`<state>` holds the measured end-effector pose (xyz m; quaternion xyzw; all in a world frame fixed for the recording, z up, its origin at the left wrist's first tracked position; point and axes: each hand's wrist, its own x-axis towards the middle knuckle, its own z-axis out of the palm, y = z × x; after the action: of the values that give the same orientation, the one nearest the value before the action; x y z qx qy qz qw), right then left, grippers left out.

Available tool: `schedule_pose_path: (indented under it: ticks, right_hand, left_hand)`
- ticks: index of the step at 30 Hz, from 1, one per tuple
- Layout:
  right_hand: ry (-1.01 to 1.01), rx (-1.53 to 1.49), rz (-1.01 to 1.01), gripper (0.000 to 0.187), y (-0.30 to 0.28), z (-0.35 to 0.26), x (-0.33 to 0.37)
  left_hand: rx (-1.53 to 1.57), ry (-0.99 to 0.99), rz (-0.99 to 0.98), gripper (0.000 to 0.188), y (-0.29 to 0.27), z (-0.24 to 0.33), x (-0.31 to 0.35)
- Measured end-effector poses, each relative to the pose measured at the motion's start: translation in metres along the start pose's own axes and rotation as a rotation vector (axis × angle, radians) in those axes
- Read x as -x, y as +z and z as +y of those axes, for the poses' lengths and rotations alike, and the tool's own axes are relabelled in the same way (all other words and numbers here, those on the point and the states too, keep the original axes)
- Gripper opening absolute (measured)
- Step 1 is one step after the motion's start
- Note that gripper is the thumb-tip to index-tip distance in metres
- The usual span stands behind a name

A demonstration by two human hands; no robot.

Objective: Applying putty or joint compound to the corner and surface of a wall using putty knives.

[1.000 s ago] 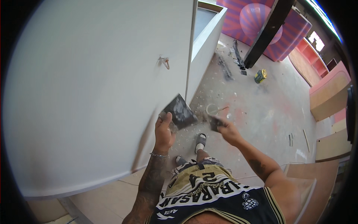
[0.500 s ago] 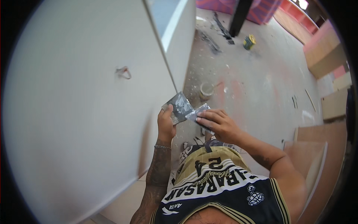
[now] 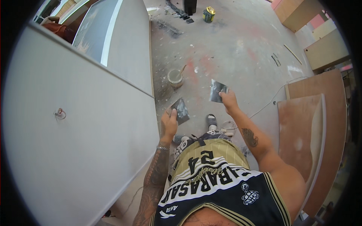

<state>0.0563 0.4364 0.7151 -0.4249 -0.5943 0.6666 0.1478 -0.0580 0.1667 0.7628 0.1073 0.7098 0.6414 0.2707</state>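
Grey floor (image 3: 233, 34) below, two hands (image 3: 169, 122) (image 3: 229, 101) hold two plates (image 3: 182, 112) (image 3: 215, 91) (one each).

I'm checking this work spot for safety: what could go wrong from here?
1. The dark plate in the left grip carries pale smears above the floor; any that are wet might drip.
2. The open tub with a stick leaning out stands on the floor ahead; a careless step could tip it.
3. A loose pale cable runs across the floor toward the sandalled foot and might trip someone.
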Motion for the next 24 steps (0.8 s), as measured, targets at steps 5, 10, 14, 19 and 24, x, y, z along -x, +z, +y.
schedule_pose_path:
  ticks: [5,10,14,19,24]
  right_hand:
    - [0.474,-1.026,-0.16,0.015,-0.073,-0.029,-0.001]
    - [0.733,-1.152,-0.145,0.034,-0.099,-0.074,0.03]
    - [0.549,-1.227,-0.26,0.038,-0.188,-0.074,0.04]
    - [0.422,-1.179,0.355,0.022,-0.265,-0.058,0.051]
    - [-0.254,-0.228,0.716,0.021,-0.303,-0.021,0.059]
  left_hand:
    - [-0.276,0.589,0.005,0.031,0.114,0.049,0.03]
    - [-0.496,1.2,-0.312,0.044,0.214,0.082,0.006]
    - [-0.565,0.504,-0.545,0.033,0.346,0.064,-0.108]
    - [0.043,-0.078,-0.469,0.032,0.418,0.032,-0.201]
    - [0.97,-0.947,-0.54,0.016,0.381,0.013,-0.144]
